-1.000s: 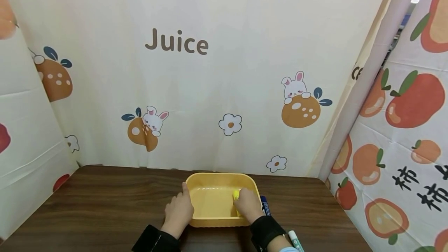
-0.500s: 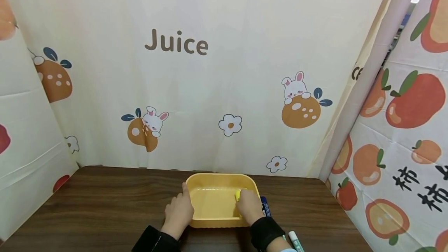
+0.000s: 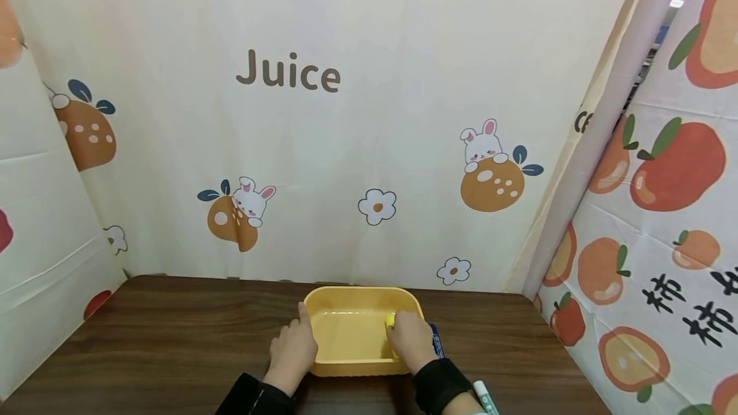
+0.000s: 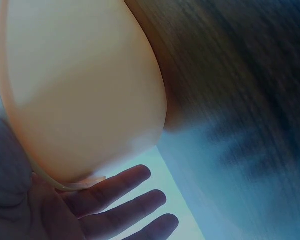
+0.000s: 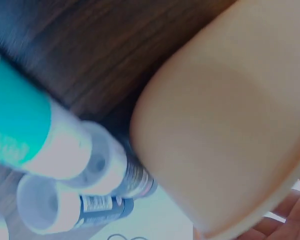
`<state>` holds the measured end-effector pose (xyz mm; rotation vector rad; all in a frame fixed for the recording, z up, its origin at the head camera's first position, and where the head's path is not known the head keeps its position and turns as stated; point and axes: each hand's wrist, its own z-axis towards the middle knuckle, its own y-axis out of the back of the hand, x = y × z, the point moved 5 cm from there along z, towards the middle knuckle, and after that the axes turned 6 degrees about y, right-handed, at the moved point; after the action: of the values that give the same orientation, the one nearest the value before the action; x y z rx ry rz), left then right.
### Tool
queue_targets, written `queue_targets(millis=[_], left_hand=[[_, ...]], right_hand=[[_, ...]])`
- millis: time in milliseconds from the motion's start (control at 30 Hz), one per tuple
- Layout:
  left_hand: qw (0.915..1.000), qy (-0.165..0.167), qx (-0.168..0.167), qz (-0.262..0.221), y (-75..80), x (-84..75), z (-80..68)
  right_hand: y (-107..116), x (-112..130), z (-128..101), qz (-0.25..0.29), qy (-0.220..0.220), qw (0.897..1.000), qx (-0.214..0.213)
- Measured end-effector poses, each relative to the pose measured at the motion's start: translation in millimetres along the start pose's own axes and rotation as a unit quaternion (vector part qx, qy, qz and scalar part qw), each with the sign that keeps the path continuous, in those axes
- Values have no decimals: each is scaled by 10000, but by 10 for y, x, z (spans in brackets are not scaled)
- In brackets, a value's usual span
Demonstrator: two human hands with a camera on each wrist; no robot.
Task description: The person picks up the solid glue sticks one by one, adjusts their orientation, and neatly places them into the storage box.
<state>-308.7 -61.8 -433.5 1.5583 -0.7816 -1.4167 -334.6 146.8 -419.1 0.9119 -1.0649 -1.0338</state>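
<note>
A yellow plastic tray (image 3: 353,294) sits on the dark wooden table (image 3: 173,338). My left hand (image 3: 295,343) lies against the tray's left rim. In the left wrist view its fingers (image 4: 122,200) stretch out straight beside the tray's outer wall (image 4: 85,95). My right hand (image 3: 406,338) reaches over the right rim with curled fingers and pinches a small yellow object (image 3: 390,320) inside the tray. What that object is cannot be made out.
A blue marker (image 3: 435,341) lies just right of the tray, and a green-capped marker (image 3: 484,396) lies nearer me. The right wrist view shows these markers (image 5: 50,145) close to the tray wall (image 5: 225,125). Printed cloth walls stand behind and on both sides of the table.
Both hands keep their places on the tray; only the head view has drifted slightly.
</note>
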Motion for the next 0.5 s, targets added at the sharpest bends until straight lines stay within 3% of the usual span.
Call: queue_targets(millis=[267,500], left_hand=[[10000,28,42,54,-33,30,23],[10000,-16,43,41,-40,25,34]], right_hand=[[205,-113,5,-105,38,9988,-469],[357,-426,-22,198,-358,9975,-584]])
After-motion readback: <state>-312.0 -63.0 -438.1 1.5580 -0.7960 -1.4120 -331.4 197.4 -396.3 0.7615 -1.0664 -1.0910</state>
